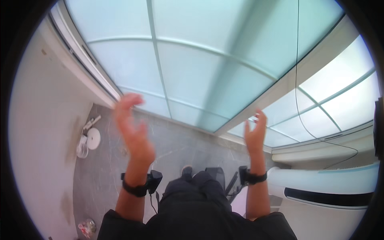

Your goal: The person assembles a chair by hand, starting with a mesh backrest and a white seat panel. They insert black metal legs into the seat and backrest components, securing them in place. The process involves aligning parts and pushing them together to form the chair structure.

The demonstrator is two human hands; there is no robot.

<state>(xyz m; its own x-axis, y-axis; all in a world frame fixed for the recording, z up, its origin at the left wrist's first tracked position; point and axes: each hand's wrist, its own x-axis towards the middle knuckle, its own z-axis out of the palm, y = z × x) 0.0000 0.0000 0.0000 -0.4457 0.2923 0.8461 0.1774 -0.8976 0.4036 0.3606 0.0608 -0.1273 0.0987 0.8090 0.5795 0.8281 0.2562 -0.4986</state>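
My left hand (134, 130) is raised in front of the frosted glass door (192, 80), near its left frame. Motion blurs it, but the fingers and thumb are spread and hold nothing I can see. Further right, my right hand (255, 134) is up before the pale frame post (276, 90) between the glass panels. Its thumb stands apart from the fingers. A small bright spot shows by those fingertips, too small to make out. Neither hand visibly grips the door. Black straps with small boxy devices (154, 181) circle both wrists.
A white air conditioner (328, 180) stands at the right, with a thin dark cable (297, 80) hanging above it. White round items (93, 138) lie on the grey floor (176, 146) by the left wall (44, 120). A crumpled colourful bag (87, 228) sits at lower left.
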